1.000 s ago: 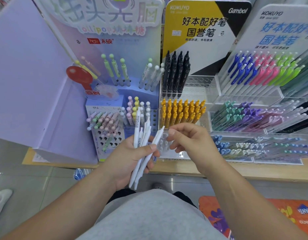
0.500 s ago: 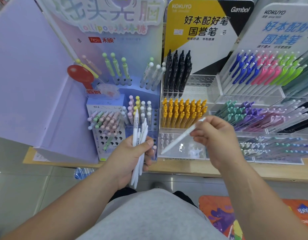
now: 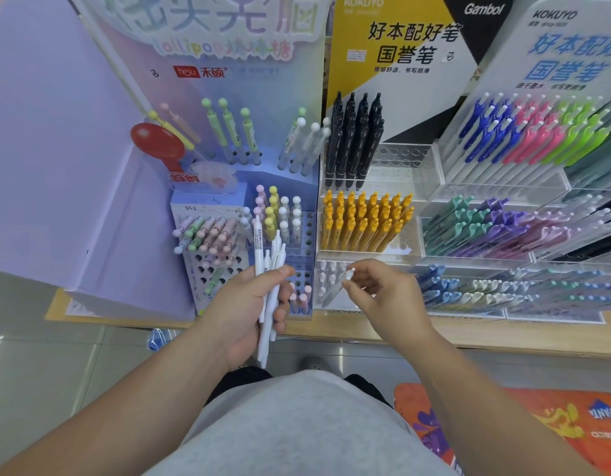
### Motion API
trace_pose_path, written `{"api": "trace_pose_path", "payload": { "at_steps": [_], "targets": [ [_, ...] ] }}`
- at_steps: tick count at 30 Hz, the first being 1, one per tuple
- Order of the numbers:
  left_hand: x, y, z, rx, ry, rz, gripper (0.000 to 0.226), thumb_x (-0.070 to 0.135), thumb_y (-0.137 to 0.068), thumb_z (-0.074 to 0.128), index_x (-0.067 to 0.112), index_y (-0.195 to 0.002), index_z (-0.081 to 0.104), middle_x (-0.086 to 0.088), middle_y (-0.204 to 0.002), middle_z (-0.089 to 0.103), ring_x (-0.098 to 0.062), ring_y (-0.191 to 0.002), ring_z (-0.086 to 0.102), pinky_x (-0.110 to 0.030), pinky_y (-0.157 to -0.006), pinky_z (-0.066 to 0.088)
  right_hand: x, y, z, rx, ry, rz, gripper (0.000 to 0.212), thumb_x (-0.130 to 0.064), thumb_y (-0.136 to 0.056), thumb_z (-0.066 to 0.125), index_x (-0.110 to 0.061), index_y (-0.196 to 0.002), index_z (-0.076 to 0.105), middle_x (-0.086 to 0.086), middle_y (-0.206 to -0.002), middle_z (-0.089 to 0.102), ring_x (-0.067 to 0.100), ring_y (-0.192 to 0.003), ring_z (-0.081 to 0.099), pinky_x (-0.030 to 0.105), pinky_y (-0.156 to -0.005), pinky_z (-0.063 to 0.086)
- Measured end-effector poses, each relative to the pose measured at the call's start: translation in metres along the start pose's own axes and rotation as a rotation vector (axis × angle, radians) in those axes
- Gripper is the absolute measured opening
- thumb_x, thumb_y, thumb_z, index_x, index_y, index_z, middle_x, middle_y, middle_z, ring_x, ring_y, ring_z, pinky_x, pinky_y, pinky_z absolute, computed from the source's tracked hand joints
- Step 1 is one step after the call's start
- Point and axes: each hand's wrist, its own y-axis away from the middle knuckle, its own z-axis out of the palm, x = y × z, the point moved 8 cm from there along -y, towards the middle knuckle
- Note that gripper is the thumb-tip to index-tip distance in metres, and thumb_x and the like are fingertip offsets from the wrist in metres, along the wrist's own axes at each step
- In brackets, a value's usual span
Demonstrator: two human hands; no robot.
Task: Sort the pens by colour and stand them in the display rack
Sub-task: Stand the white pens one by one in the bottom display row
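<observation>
Left hand (image 3: 242,314): fingers and thumb wrapped round a bundle of white pens (image 3: 259,252), held roughly upright. Clicker ends stick up above the fist, tips poke out below the palm. The bundle sits in front of the lavender rack (image 3: 207,269), not touching it as far as I can tell.

Right hand (image 3: 390,297): fingers curled, thumb and forefinger pinching the top of a single white pen (image 3: 349,273). That pen is tilted, with its lower end down in the front, lowest tier of the clear acrylic rack (image 3: 414,166). Its body is blurred behind the plastic, so I can't tell whether it is seated in a hole.

Just left of it in the same tier: a few white pens already standing (image 3: 326,273).

Tier above: yellow pens (image 3: 362,221), densely packed. Top tier: black pens (image 3: 353,142) at the left end, with open holes beside them.

Both racks stand side by side on the wooden tabletop (image 3: 503,334). More clear racks of mixed-colour pens are to the right. An orange mat (image 3: 555,427) lies on the floor at lower right.
</observation>
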Motion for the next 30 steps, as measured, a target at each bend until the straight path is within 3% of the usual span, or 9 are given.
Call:
{"api": "trace_pose_path", "payload": {
  "at_steps": [6,21,26,30],
  "targets": [
    [0.0,0.002,0.001,-0.035,-0.005,0.016,0.052,0.028,-0.08,0.068,0.002,-0.123,0.055,-0.002,-0.064,0.051,-0.014,-0.047,0.04,-0.025,-0.044,0.036,-0.013,0.0,-0.001,0.025,0.128,-0.143,0.017,-0.011,-0.081,0.078,-0.014,-0.097,0.073,-0.005,-0.076,0.071,0.01,-0.066,0.065,0.029,-0.064,0.057],
    [0.0,0.008,0.001,-0.062,-0.013,0.02,0.063,0.03,-0.076,0.068,-0.002,-0.128,0.049,-0.001,-0.065,0.048,-0.013,-0.046,0.037,-0.025,-0.044,0.034,0.005,0.008,0.038,-0.04,0.317,-0.204,0.019,-0.018,-0.079,0.079,-0.02,-0.097,0.074,-0.004,-0.085,0.072,0.016,-0.063,0.067,0.028,-0.058,0.054],
    [-0.002,0.007,-0.001,-0.074,0.0,-0.002,0.046,0.03,-0.082,0.066,0.004,-0.119,0.057,-0.002,-0.066,0.049,-0.014,-0.047,0.038,-0.025,-0.044,0.034,0.005,0.009,0.038,-0.059,0.327,-0.174,0.023,-0.021,-0.08,0.079,-0.021,-0.101,0.073,-0.007,-0.086,0.072,0.01,-0.062,0.066,0.029,-0.06,0.056],
    [-0.002,0.009,0.004,-0.105,0.014,-0.005,0.031,0.018,-0.094,0.058,0.001,-0.119,0.057,-0.006,-0.067,0.051,-0.016,-0.048,0.04,-0.025,-0.044,0.034,-0.004,0.009,0.025,-0.065,0.232,-0.055,0.02,-0.025,-0.084,0.074,-0.023,-0.104,0.072,-0.013,-0.078,0.068,0.004,-0.062,0.062,0.027,-0.062,0.054]
  ]
}}
